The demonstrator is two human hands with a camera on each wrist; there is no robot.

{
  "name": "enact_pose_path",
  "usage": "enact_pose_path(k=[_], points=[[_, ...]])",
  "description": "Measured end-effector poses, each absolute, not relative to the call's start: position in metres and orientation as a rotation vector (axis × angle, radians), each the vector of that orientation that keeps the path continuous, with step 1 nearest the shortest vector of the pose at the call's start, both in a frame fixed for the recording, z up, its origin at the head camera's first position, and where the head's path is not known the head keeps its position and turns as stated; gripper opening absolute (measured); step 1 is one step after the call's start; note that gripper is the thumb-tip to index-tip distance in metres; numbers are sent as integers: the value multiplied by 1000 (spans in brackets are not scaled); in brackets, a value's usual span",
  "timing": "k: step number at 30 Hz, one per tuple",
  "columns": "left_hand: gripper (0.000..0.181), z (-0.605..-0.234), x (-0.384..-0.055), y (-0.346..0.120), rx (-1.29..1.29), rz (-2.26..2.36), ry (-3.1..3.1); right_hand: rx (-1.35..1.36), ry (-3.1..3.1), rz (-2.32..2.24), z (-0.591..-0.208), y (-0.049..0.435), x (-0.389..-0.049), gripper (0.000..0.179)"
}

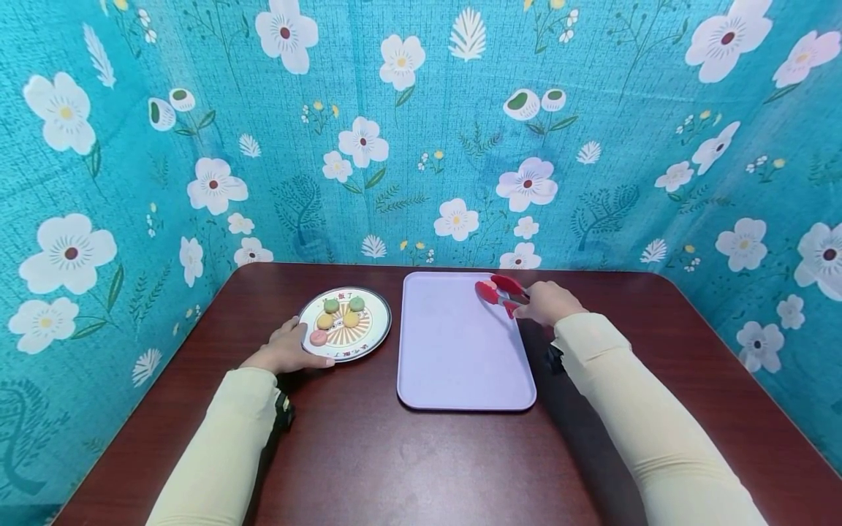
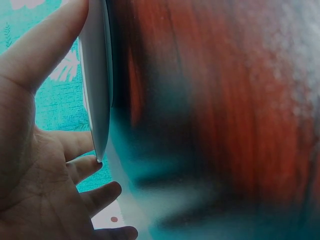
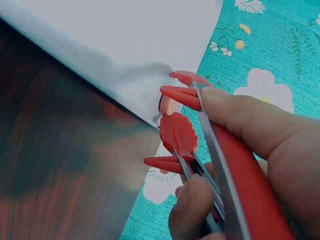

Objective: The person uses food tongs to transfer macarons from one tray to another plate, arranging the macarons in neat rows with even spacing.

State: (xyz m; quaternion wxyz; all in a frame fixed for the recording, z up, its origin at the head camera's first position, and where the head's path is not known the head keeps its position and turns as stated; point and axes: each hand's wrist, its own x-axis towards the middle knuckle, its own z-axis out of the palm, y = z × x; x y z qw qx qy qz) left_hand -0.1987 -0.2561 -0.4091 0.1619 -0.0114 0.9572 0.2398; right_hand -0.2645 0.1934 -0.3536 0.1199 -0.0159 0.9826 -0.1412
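A white plate [image 1: 378, 332] with a dark rim bears two green macarons [image 1: 331, 306], two yellow ones [image 1: 351, 319] and a pink one [image 1: 319, 337]. My left hand [image 1: 286, 351] rests against its left edge. In the left wrist view, the thumb and spread fingers [image 2: 82, 167] touch the plate's side [image 2: 95, 85]. My right hand [image 1: 549, 303] grips red-tipped metal tongs [image 3: 225, 160] over the far right corner of the lilac tray [image 1: 460, 351]. Between the tong heads sits a small pinkish-orange macaron [image 3: 170, 106], close over the tray's corner and partly hidden by the red tips.
The plate and tray stand side by side on a dark brown wooden table [image 1: 447, 467], with a narrow gap between them. A teal floral cloth [image 1: 421, 183] hangs right behind the table and along both sides.
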Motion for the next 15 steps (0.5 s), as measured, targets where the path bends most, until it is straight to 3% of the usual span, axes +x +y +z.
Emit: enact_pose_path(k=[15], points=[[111,-408,-198,-255,-58,695,2717,-23,2883,-419,-358,196,-265,41]])
